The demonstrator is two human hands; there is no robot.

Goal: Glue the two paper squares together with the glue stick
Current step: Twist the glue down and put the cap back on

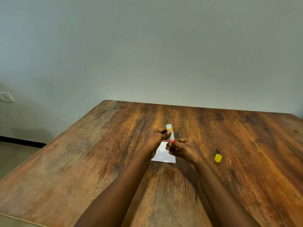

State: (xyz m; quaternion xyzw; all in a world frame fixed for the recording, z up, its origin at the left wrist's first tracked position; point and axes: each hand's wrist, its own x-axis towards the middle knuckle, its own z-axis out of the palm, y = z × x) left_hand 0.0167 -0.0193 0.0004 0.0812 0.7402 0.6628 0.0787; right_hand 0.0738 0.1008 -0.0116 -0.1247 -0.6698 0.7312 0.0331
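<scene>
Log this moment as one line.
left hand grips glue stick | right hand pinches its base | cap off, on table | paper under hands

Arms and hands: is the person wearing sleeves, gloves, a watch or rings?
No. The left hand and right hand wear no gloves. The left forearm and right forearm are bare to the picture's bottom edge: no sleeves, no watch. No ring shows, though it is slightly blurred.

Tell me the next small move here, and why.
Probably twist the bottom end of the glue stick to raise the glue. The yellow cap already lies off on the table, the left hand grips the stick upright above the white paper, and the right hand seems to pinch its pink bottom end. Whether glue already shows at the top, I cannot tell.
</scene>
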